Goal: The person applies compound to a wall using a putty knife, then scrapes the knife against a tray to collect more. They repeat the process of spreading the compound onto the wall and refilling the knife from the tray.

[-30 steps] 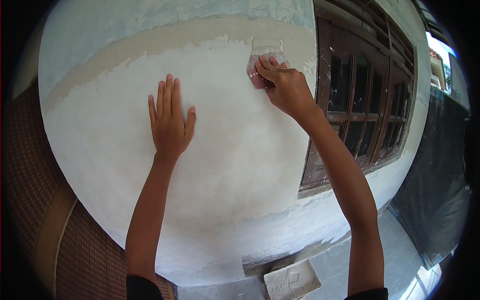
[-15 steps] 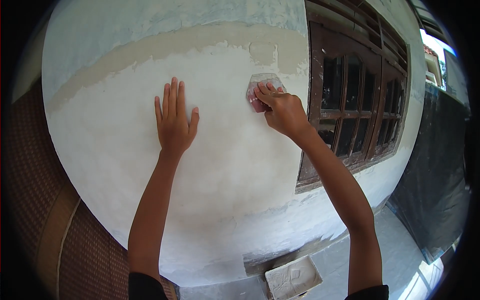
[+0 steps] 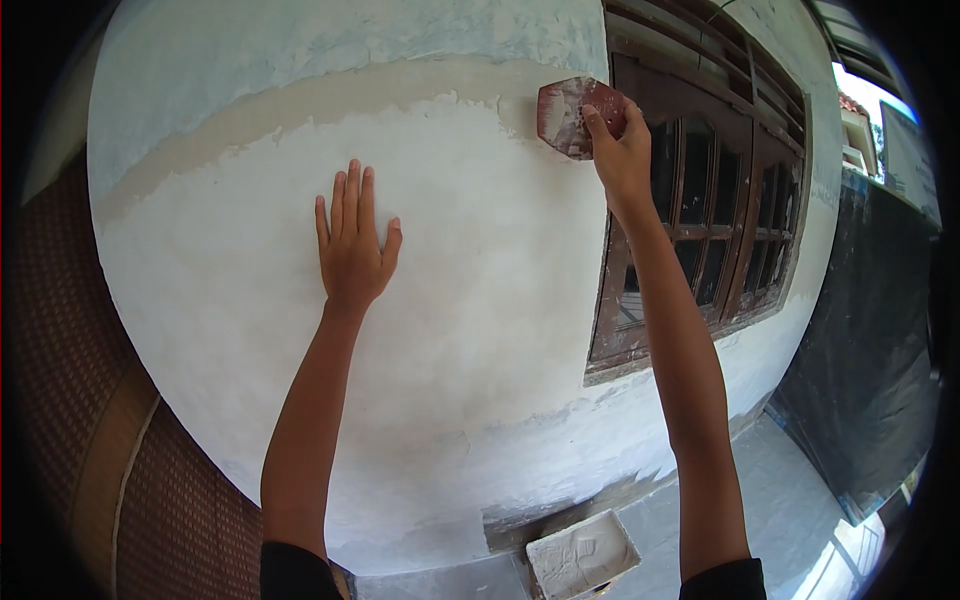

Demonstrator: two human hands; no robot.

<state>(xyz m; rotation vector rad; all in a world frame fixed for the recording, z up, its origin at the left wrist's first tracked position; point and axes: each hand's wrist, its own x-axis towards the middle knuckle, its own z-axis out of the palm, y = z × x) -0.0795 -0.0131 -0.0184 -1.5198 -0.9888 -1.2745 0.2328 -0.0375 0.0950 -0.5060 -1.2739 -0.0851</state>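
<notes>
My left hand [image 3: 352, 242] lies flat on the white plastered wall [image 3: 470, 300], fingers spread and pointing up. My right hand [image 3: 618, 148] is raised near the top of the wall, beside the window frame, gripping a reddish-brown plastic scraper [image 3: 570, 116] smeared with white putty. The scraper's blade touches the wall at the edge where white putty meets the beige band [image 3: 330, 95].
A dark wooden window [image 3: 710, 200] with glass panes stands right of the wall. A white tray of putty [image 3: 580, 555] sits on the floor below. A black sheet [image 3: 870, 380] hangs at right. Patterned brown surface [image 3: 90, 400] at left.
My right hand has moved the scraper up and to the right, from the wall's middle-upper area to the beige band by the window. The left hand stayed pressed in place.
</notes>
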